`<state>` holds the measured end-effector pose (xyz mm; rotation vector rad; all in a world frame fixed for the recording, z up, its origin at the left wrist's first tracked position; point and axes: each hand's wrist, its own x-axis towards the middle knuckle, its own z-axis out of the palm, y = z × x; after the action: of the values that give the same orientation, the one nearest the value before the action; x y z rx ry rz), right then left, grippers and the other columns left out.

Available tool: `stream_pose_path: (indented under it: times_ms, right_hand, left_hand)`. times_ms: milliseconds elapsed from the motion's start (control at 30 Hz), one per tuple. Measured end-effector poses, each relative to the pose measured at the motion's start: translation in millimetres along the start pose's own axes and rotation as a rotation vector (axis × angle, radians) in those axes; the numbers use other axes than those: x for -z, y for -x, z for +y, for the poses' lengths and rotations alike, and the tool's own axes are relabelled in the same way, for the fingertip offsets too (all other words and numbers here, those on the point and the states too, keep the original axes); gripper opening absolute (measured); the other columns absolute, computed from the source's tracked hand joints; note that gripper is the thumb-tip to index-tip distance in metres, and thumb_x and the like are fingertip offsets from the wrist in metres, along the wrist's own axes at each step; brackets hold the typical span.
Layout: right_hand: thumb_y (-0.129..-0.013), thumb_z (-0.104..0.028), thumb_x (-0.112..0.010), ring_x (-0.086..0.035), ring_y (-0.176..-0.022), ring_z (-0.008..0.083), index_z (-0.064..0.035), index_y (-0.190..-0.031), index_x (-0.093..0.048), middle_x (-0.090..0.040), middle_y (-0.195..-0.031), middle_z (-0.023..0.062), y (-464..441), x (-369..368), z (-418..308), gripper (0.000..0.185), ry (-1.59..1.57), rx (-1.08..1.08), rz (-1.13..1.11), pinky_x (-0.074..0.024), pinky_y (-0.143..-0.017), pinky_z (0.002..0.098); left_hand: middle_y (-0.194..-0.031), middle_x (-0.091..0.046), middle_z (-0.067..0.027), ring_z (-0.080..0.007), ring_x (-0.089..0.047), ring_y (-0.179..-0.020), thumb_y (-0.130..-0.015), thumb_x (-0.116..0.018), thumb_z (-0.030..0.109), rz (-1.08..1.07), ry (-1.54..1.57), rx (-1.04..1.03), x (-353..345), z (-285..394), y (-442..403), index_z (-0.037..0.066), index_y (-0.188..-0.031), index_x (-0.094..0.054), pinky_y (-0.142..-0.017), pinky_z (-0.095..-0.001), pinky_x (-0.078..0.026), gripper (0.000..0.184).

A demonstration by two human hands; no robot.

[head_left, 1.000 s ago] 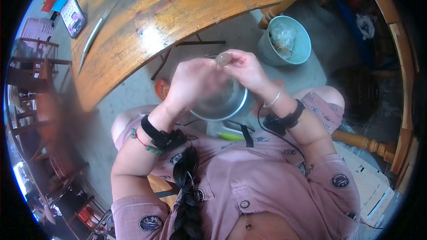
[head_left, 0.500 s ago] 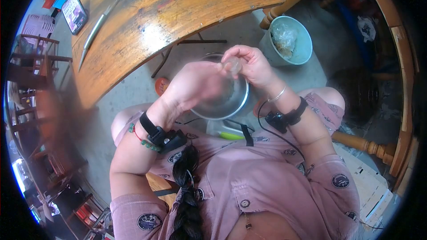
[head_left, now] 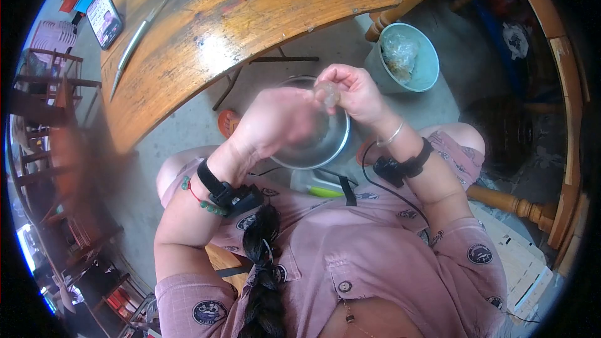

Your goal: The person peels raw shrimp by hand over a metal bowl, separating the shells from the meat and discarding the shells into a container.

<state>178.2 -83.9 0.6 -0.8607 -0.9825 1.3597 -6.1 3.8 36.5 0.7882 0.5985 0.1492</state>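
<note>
In the head view my right hand [head_left: 354,92] is closed, its thumb and fingers pinching a small, pale, translucent round piece [head_left: 329,94]. My left hand [head_left: 278,119] comes up against that piece from the left, with its thumb side close to or touching it. Motion smears the left fingers, so I cannot see their closure or anything in them. Below both hands, between the knees, is a metal bowl [head_left: 319,155]. The left hand covers much of it, and its contents are hard to make out.
A worn wooden table [head_left: 263,15] stands ahead, with a phone [head_left: 104,19] and a long thin knife-like tool [head_left: 134,47] near its left edge. To the right, a light blue bucket [head_left: 426,78] holds a clear plastic bag [head_left: 399,50]. A wooden chair rail [head_left: 513,206] is beside the right knee.
Both hands stay nearly in place over the bowl. The translucent piece has turned or shifted slightly in the right fingers, and the left hand is still blurred by motion.
</note>
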Motion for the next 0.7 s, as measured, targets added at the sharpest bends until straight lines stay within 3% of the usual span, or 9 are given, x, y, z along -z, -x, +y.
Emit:
stream_pose_path:
  times_ms: [233, 433, 700]
  right_hand:
    - [-0.092, -0.010, -0.062, -0.063, -0.077, 0.0092, -0.0001, -0.106, -0.059, -0.066, -0.093, 0.0047, 0.0, -4.0, -1.5, 0.017, 0.009, -0.033, 0.045, -0.0517, -0.064, 0.0213]
    - [-0.091, -0.010, -0.064, -0.062, -0.075, 0.0104, 0.0019, -0.102, -0.062, -0.066, -0.089, 0.0072, -1.0, -7.4, -3.9, 0.017, 0.033, -0.053, 0.110, -0.0518, -0.066, 0.0227]
    - [-0.090, -0.005, -0.064, -0.063, -0.077, 0.0129, 0.0038, -0.103, -0.062, -0.066, -0.091, 0.0097, -0.6, -8.2, -2.6, 0.016, 0.010, -0.037, 0.131, -0.0527, -0.070, 0.0252]
  left_hand:
    - [-0.061, -0.053, 0.0004, -0.0084, -0.051, -0.053, -0.097, -0.055, 0.018, 0.095, -0.130, -0.065, -2.8, -2.1, -0.3, -0.001, -0.096, -0.066, -0.043, -0.0192, -0.036, 0.021]
    - [-0.061, -0.053, 0.0006, -0.0084, -0.052, -0.054, -0.097, -0.054, 0.018, 0.095, -0.268, -0.121, -6.3, -1.0, 1.1, -0.001, -0.095, -0.065, -0.044, -0.0198, -0.038, 0.022]
    - [-0.063, -0.053, 0.0000, -0.0092, -0.052, -0.055, -0.098, -0.053, 0.018, 0.140, -0.261, -0.135, -4.4, -4.0, 0.2, -0.001, -0.095, -0.065, -0.045, -0.0208, -0.039, 0.022]
